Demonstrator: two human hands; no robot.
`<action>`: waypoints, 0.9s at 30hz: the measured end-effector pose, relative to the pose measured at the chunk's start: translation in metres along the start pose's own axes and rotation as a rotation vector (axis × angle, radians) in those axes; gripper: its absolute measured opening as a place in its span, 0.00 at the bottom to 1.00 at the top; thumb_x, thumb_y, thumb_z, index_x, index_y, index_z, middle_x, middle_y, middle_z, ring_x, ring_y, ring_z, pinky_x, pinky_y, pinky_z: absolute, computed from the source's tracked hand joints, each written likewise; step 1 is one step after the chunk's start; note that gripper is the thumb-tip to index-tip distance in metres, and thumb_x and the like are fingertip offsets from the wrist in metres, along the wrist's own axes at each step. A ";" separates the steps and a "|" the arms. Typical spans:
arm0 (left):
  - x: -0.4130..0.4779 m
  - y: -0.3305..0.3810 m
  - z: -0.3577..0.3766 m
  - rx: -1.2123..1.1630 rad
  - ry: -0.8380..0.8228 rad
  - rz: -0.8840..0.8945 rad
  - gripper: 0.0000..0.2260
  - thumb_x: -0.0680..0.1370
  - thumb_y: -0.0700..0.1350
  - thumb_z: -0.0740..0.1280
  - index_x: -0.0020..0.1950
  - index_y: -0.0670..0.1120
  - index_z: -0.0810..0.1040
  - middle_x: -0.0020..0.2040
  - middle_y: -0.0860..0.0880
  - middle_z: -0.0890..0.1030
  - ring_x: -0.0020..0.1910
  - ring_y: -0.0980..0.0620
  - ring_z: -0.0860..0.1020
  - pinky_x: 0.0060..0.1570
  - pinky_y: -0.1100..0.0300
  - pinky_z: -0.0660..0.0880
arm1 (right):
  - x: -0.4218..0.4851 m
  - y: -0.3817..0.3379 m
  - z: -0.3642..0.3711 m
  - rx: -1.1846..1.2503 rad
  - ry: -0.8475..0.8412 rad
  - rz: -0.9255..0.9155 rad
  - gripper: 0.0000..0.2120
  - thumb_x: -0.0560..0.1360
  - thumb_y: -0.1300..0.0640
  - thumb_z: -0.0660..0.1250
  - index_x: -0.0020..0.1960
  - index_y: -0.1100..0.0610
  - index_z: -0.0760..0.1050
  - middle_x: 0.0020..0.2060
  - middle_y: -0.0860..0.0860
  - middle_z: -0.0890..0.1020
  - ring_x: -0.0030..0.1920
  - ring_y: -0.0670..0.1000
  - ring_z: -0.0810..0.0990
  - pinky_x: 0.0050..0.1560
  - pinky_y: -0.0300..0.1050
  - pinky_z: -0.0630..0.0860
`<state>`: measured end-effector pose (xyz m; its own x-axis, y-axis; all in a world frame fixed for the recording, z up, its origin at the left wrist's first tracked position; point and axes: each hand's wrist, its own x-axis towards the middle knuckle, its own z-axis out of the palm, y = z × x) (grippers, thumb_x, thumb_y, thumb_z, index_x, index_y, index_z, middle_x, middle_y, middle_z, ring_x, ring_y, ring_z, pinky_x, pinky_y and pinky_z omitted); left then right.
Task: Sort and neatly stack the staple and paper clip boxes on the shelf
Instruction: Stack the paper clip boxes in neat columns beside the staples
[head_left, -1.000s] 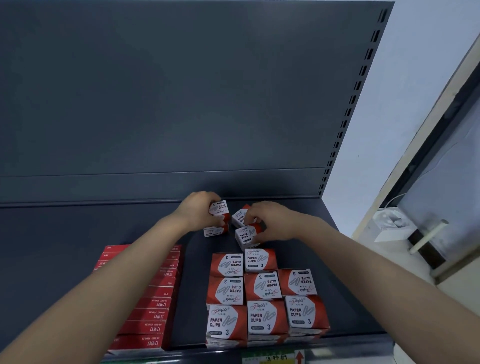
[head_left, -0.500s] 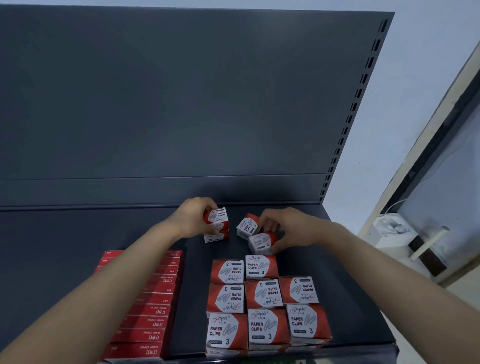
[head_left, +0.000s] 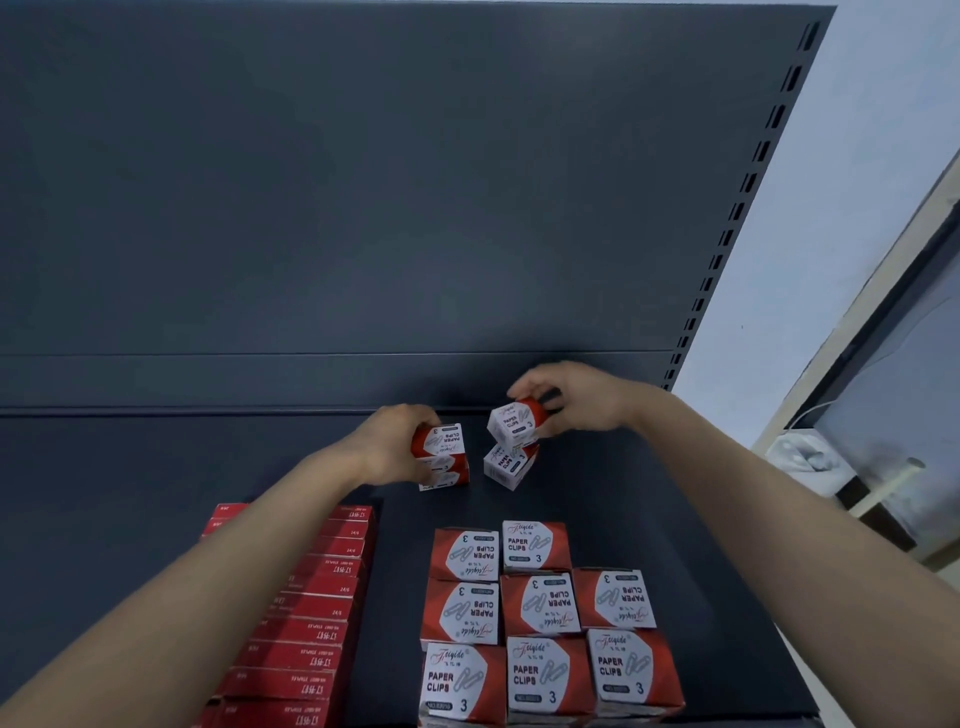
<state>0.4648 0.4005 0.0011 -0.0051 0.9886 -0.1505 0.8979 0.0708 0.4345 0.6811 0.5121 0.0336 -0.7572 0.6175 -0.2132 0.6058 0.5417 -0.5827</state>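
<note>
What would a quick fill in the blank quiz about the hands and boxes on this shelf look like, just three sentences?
1. The right hand holds a box labelled PAPER ____.
2. The red staple boxes lie on the ____ side of the shelf.
3. The number printed on the grouped paper clip boxes is ____.
Missing words: CLIPS; left; 3.
</note>
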 end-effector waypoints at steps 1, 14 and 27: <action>0.000 -0.001 0.000 0.000 -0.001 0.001 0.20 0.66 0.43 0.76 0.56 0.47 0.75 0.49 0.53 0.78 0.46 0.54 0.76 0.44 0.63 0.71 | 0.003 -0.002 0.003 -0.050 -0.047 -0.005 0.25 0.70 0.67 0.71 0.66 0.57 0.71 0.62 0.53 0.74 0.63 0.50 0.72 0.66 0.46 0.71; 0.001 0.008 0.003 0.029 -0.015 0.021 0.14 0.66 0.44 0.76 0.48 0.48 0.76 0.45 0.53 0.77 0.43 0.53 0.75 0.38 0.64 0.70 | -0.009 -0.006 0.021 -0.492 -0.158 -0.041 0.19 0.68 0.55 0.74 0.56 0.56 0.73 0.47 0.48 0.76 0.47 0.48 0.70 0.46 0.42 0.67; -0.009 0.020 0.011 -0.022 -0.094 0.095 0.17 0.66 0.44 0.77 0.52 0.48 0.77 0.46 0.54 0.78 0.45 0.55 0.77 0.43 0.63 0.73 | -0.090 0.006 0.026 -0.221 -0.287 0.130 0.18 0.74 0.46 0.67 0.58 0.56 0.74 0.55 0.50 0.80 0.54 0.49 0.79 0.58 0.49 0.76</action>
<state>0.4874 0.3913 0.0012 0.1219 0.9743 -0.1894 0.8826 -0.0191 0.4698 0.7464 0.4450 0.0287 -0.6894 0.5210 -0.5032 0.7154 0.5987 -0.3603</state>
